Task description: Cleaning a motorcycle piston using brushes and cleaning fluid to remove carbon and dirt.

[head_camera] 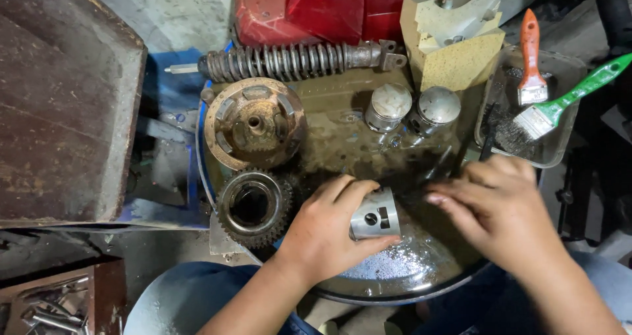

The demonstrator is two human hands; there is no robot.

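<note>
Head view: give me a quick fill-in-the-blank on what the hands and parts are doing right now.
1. The left hand holds a metal ____ over the oily basin.
2. The coil spring shock lies ____ the rusty hub in the picture.
3. The brush in the clear tray beside the orange-handled brush has a ____ handle.

Missing words: piston; above; green

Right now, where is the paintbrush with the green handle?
In the head view, the green-handled brush is at the far right, lying on a clear plastic tray beside an orange-handled brush, just beyond the right hand.
</note>
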